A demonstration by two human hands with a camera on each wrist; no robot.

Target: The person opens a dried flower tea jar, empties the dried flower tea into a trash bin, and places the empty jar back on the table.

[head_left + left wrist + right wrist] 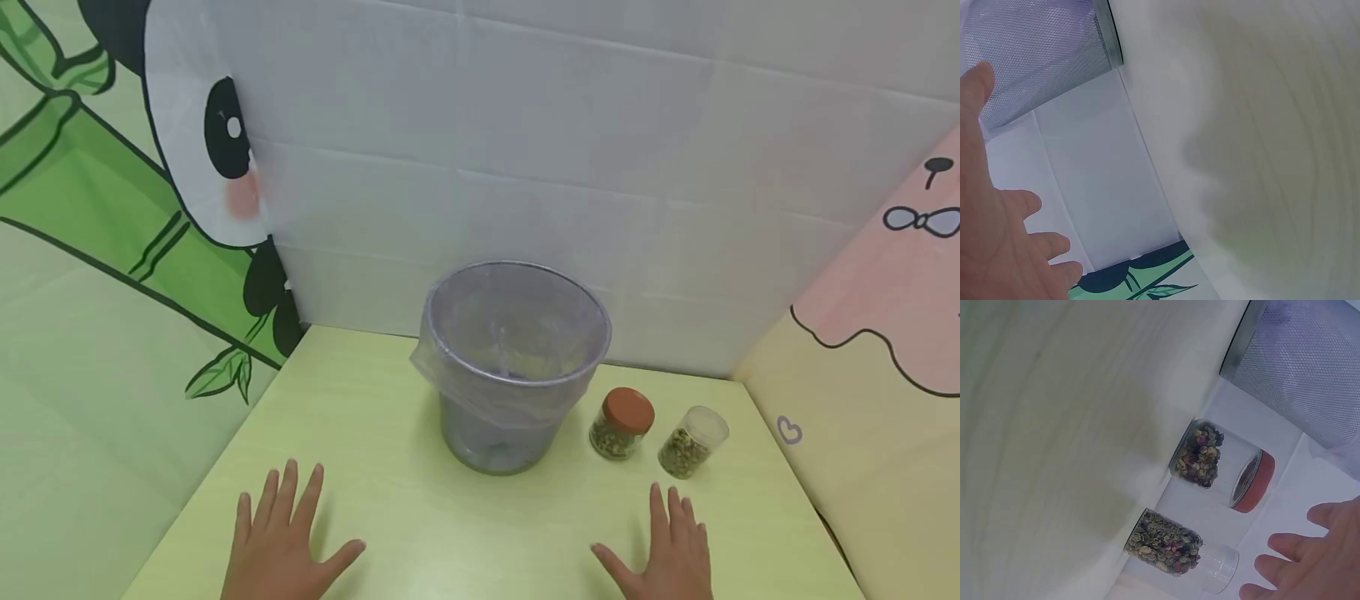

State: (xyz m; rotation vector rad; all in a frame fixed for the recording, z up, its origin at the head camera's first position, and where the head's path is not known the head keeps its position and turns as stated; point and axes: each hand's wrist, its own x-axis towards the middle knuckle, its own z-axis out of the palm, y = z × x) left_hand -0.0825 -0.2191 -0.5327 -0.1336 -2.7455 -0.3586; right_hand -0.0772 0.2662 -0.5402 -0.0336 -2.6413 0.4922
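A mesh waste bin (pixel 495 442) lined with a clear plastic bag (pixel 480 396) stands upright at the back middle of the table. To its right is a glass jar with a red-brown lid (pixel 627 411), partly filled with dried flowers. Beside that, a jar with a clear lid (pixel 685 450) holds more dried flowers (pixel 1163 542). My left hand (pixel 277 542) is at the front left, fingers straight and spread, holding nothing. At the front right my right hand (pixel 670 554), also with spread fingers and bare, is nearest to the two jars.
The pale yellow table (pixel 360 400) meets a white sheet wall (pixel 525 150) close behind the bin. A panda and bamboo print (pixel 127 192) covers the left wall. On the right is a pink and cream printed wall (pixel 885 308).
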